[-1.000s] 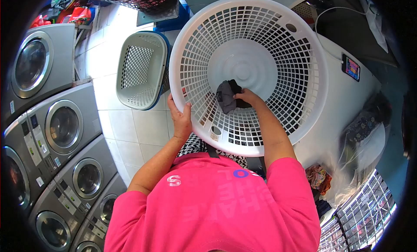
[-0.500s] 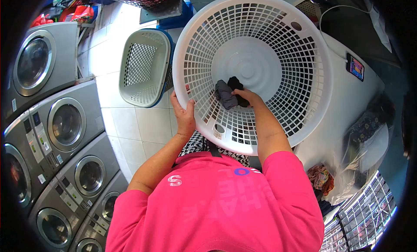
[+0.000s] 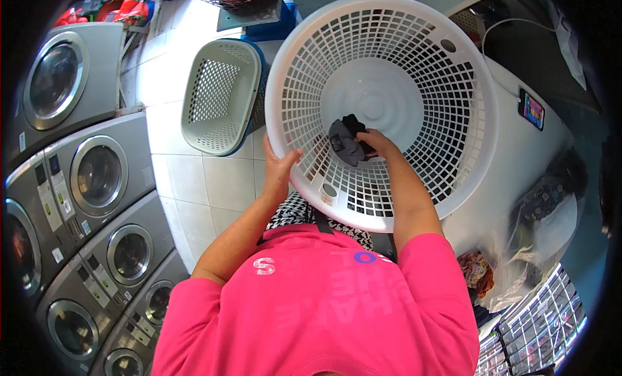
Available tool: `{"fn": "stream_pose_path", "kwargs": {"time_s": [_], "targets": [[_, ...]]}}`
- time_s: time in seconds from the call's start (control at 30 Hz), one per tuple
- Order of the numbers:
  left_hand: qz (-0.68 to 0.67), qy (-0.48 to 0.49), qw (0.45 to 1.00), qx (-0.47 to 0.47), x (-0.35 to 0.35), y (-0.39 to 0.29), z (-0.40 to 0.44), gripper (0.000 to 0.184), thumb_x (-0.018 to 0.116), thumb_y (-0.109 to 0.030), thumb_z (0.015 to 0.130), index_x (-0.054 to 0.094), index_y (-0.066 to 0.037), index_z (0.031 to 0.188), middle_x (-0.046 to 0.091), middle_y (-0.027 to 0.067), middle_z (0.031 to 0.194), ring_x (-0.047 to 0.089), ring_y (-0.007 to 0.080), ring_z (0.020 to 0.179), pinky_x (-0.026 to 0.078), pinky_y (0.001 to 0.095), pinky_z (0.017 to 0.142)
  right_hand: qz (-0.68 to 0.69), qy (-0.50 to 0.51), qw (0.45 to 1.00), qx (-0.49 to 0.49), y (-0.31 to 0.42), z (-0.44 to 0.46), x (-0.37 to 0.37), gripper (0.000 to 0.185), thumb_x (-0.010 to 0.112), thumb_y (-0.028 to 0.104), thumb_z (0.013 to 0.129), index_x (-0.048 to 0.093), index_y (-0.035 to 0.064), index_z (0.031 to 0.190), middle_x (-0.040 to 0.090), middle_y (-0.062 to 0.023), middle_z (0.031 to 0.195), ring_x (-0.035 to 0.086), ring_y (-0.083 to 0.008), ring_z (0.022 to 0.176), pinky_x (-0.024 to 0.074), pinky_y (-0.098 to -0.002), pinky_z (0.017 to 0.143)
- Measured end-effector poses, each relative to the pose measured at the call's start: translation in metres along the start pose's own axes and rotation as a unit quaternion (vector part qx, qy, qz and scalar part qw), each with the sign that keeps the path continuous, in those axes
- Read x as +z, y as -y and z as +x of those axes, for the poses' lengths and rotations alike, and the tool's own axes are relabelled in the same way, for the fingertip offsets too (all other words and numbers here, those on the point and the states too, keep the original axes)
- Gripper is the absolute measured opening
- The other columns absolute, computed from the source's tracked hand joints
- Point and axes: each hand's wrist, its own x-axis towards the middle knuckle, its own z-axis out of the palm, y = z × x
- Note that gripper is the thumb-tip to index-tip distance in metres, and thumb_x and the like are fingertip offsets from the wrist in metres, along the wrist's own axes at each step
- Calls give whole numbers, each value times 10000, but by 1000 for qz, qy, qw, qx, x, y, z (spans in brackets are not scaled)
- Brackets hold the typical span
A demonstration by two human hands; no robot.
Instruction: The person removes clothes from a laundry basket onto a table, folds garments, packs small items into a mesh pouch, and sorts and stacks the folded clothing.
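Note:
A large white laundry basket (image 3: 285, 58) tilts toward me, its round mouth showing the lattice wall and solid bottom. My left hand (image 3: 280, 172) grips the near left of its rim, thumb over the edge and fingers outside. Down inside, my right hand (image 3: 376, 142) is closed on dark garments. A grey garment (image 3: 346, 144) hangs to the left of the fingers, and a black garment (image 3: 352, 122) bunches just behind it. Their exact kind cannot be made out. Part of the right fingers is hidden by the cloth.
Grey front-loading machines (image 3: 97, 175) are stacked along the left. A pale green basket (image 3: 217, 97) stands on the tiled floor. To the right, a phone (image 3: 531, 109) on a cable lies on a white surface, near a clear plastic bag (image 3: 544, 227) and a wire rack (image 3: 541, 324).
My right hand has turned the garments a little, and the grey one hangs more spread out. The left hand stays at the rim, its thumb shifted slightly. The whole view has moved slightly.

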Motion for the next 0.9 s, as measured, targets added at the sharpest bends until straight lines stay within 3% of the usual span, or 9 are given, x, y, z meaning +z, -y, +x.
{"fn": "stream_pose_path", "kwargs": {"time_s": [0.13, 0.33, 0.37, 0.4, 0.47, 0.53, 0.63, 0.77, 0.9], "targets": [[-110, 138, 951, -254, -15, -28, -3, 676, 535, -23, 696, 260, -105, 1308, 435, 148, 1184, 491, 263, 1021, 470, 461, 793, 67, 57, 995, -54, 34, -47, -12, 396, 572, 272, 690, 530, 56, 1020, 563, -63, 922, 554, -169, 796, 470, -335, 694], [-160, 98, 957, -221, -61, -23, -6, 744, 507, 28, 651, 250, -133, 1331, 464, 177, 1161, 535, 315, 977, 488, 513, 777, 135, 14, 964, -230, 109, -161, -37, 368, 533, 173, 732, 505, 33, 1071, 571, -66, 943, 568, -168, 823, 470, -309, 746], [-184, 91, 956, -209, -76, -26, -12, 741, 507, 34, 649, 254, -133, 1326, 466, 182, 1156, 539, 320, 970, 496, 519, 766, -3, -136, 947, -292, 119, -180, -42, 352, 530, 183, 754, 507, 35, 1073, 572, -67, 947, 566, -173, 822, 469, -310, 734], [-208, 72, 955, -200, -95, -19, -13, 754, 513, 40, 642, 249, -140, 1324, 471, 189, 1139, 544, 330, 958, 507, 523, 751, -138, -281, 885, -344, 129, -198, -48, 336, 527, 193, 777, 509, 37, 1075, 574, -69, 951, 565, -178, 820, 468, -312, 722], [-261, 20, 947, -184, -124, -20, -24, 737, 509, 50, 633, 260, -144, 1298, 466, 207, 1144, 530, 353, 987, 473, 548, 806, -373, -532, 646, -401, 145, -233, -55, 308, 520, 212, 822, 513, 41, 1079, 577, -72, 958, 562, -188, 818, 467, -316, 699], [-294, -32, 944, -146, -143, -32, -41, 727, 498, 39, 638, 248, -162, 1291, 452, 233, 1158, 501, 377, 1039, 444, 573, 836, -465, -628, 476, -404, 151, -270, -52, 296, 516, 222, 845, 514, 43, 1081, 578, -74, 962, 560, -193, 816, 466, -318, 688], [-350, -94, 927, -100, -178, -28, -44, 644, 465, 31, 658, 276, -138, 1250, 438, 266, 1154, 479, 414, 1051, 442, 581, 835, -281, -622, 567, -461, 143, -302, -37, 305, 506, 249, 854, 511, 53, 1087, 576, -74, 981, 558, -194, 844, 466, -331, 708], [-371, -174, 909, -82, -225, -38, -17, 469, 482, 1, 686, 350, -20, 1136, 457, 253, 1098, 502, 414, 1002, 472, 533, 835, 123, -380, 765, -506, 109, -289, -25, 336, 499, 276, 858, 498, 54, 1111, 573, -76, 1006, 555, -198, 879, 461, -344, 746], [-394, -166, 896, -118, -282, -28, 44, 425, 583, -107, 711, 370, 63, 1039, 480, 249, 1045, 520, 397, 978, 502, 483, 824, 375, -149, 785, -471, 59, -277, -14, 368, 492, 303, 862, 486, 55, 1135, 570, -78, 1031, 553, -202, 914, 455, -356, 785]]}}
